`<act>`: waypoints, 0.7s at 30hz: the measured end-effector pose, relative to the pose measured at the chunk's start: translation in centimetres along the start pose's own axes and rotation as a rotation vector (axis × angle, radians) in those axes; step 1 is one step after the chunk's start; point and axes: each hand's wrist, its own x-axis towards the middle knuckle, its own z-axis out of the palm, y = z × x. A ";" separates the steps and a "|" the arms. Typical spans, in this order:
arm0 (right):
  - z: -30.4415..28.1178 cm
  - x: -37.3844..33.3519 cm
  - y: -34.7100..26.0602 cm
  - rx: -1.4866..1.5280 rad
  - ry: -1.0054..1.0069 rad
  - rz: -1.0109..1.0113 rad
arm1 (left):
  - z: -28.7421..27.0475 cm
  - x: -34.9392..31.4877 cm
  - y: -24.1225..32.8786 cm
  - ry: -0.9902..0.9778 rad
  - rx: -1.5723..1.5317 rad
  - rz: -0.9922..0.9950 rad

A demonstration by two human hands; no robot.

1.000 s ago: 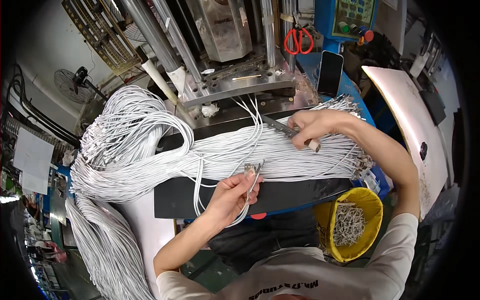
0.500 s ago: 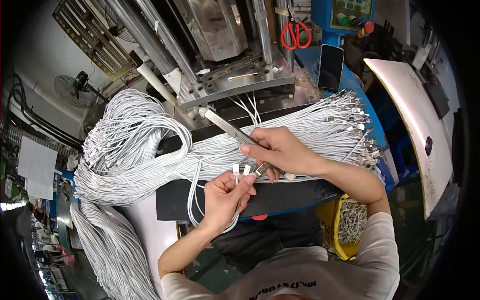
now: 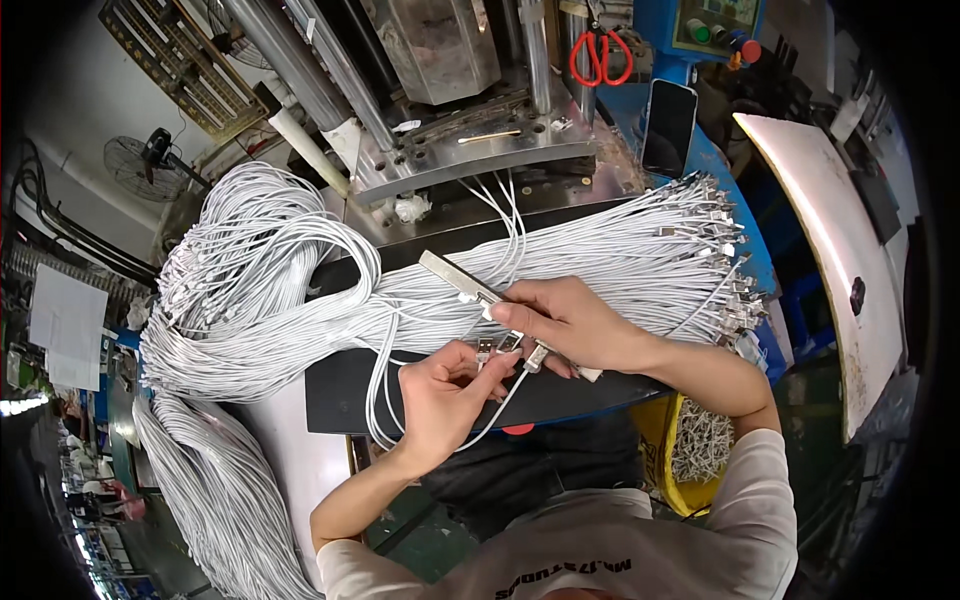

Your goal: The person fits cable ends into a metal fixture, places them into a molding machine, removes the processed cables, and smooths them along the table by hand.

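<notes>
My left hand [image 3: 440, 402] is closed, pinching white USB cables by their plugs. Two USB plugs [image 3: 485, 348] stick up from its fingertips. Close to its right, my right hand [image 3: 585, 325] is wrapped around a long, narrow metal bar [image 3: 452, 274], which slants up to the left over the cables. Another USB plug [image 3: 537, 357] sits at the right fingers, and its white cable [image 3: 508, 408] curves down below the left hand. My right hand's lower fingers are partly hidden. Behind both hands lies a wide bundle of white cables [image 3: 590, 250], plug ends to the right.
A press machine [image 3: 480, 150] stands behind the cables, with a cotton swab [image 3: 490, 136] on its plate. Red-handled scissors [image 3: 601, 58] hang beside a phone [image 3: 668, 128]. More cables [image 3: 225, 480] drape down at left. A yellow bin [image 3: 655, 450] holds white scraps.
The metal bar's far end has dropped nearer to me. One plug has moved right, away from the left fingertips, and its cable now shows between the hands. The whole view has shifted slightly.
</notes>
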 end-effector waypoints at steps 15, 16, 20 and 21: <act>-1.1 -1.1 0.2 -0.279 -0.048 -0.066 | -1.3 1.0 0.7 -0.107 -0.225 -0.286; -1.0 -1.1 0.6 -0.278 -0.045 -0.066 | -1.4 1.0 0.4 -0.105 -0.205 -0.280; -1.0 -1.0 1.8 -0.279 -0.027 -0.225 | -1.5 1.0 0.1 -0.098 -0.213 -0.277; -1.0 -1.1 1.3 -0.213 -0.041 -0.154 | -1.4 1.1 0.1 -0.092 -0.228 -0.278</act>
